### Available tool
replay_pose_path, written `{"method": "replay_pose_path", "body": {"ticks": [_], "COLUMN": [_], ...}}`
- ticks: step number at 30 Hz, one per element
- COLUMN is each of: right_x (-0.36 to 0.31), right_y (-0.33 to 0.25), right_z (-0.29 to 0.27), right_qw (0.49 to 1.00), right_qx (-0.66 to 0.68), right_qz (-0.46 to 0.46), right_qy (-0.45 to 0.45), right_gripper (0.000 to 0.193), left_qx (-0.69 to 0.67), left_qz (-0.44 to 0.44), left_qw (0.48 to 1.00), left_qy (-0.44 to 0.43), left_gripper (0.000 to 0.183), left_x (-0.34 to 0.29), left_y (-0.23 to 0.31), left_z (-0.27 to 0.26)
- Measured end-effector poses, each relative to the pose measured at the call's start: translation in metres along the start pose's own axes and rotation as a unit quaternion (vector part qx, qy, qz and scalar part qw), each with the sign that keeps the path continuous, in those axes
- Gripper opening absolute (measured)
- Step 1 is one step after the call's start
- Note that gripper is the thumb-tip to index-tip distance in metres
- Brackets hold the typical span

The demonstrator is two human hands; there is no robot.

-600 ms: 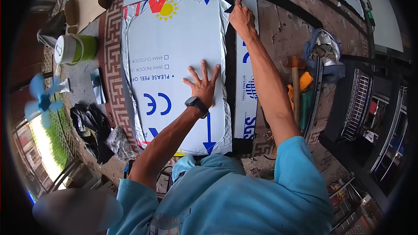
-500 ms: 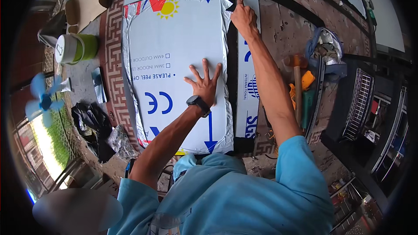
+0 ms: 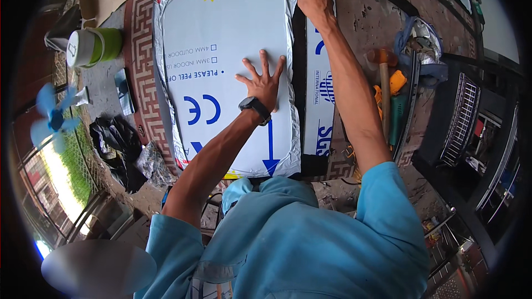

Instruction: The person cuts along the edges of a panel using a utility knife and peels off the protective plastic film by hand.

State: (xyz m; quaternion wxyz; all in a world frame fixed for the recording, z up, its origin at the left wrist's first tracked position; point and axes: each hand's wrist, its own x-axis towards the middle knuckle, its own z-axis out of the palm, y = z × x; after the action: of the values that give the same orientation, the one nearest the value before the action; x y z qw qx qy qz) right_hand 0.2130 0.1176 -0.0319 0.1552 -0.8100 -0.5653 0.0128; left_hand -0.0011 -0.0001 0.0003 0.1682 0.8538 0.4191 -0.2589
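A large white printed panel with crumpled silver foil along its edges lies in front of me. My left hand presses flat on its right half, fingers spread. At the far right edge, my right hand is closed with the index finger stretched forward over a black strip. Something thin shows at that fingertip, too small to make out. A narrower white panel with blue print lies along the right of the black strip, partly under my right forearm.
To the right are a mallet, a green-bodied tool and a blue bag with foil inside. On the left stand a green and white jug, a phone-like dark slab, black plastic and a blue fan.
The whole view has shifted, so the panel sits higher in it. My right hand stays at the far end of the black strip; my left hand still lies flat on the panel.
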Motion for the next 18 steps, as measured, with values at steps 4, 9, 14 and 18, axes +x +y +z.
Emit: {"method": "replay_pose_path", "body": {"ticks": [4,9,14,18], "right_x": [-0.016,-0.025,-0.035,-0.056], "right_y": [0.001,0.009,0.011,0.005], "right_z": [-0.002,0.006,0.002,-0.008], "right_qw": [1.000,0.999,0.998,0.998], "right_qx": [0.027,0.038,0.058,0.053], "right_qz": [0.002,-0.006,0.006,-0.010], "right_qy": [-0.008,-0.004,-0.026,-0.037], "right_gripper": [0.048,0.049,0.048,0.049], "left_qx": [-0.004,-0.018,-0.015,-0.007], "left_qz": [-0.004,-0.001,0.000,-0.006], "left_qw": [1.000,1.000,1.000,1.000], "left_qy": [-0.003,0.002,-0.003,-0.002], "left_gripper": [0.131,0.129,0.129,0.132], "left_x": [0.000,-0.002,-0.003,-0.003], "left_y": [-0.001,0.000,-0.001,-0.001], "left_z": [-0.001,0.000,0.002,0.001]}}
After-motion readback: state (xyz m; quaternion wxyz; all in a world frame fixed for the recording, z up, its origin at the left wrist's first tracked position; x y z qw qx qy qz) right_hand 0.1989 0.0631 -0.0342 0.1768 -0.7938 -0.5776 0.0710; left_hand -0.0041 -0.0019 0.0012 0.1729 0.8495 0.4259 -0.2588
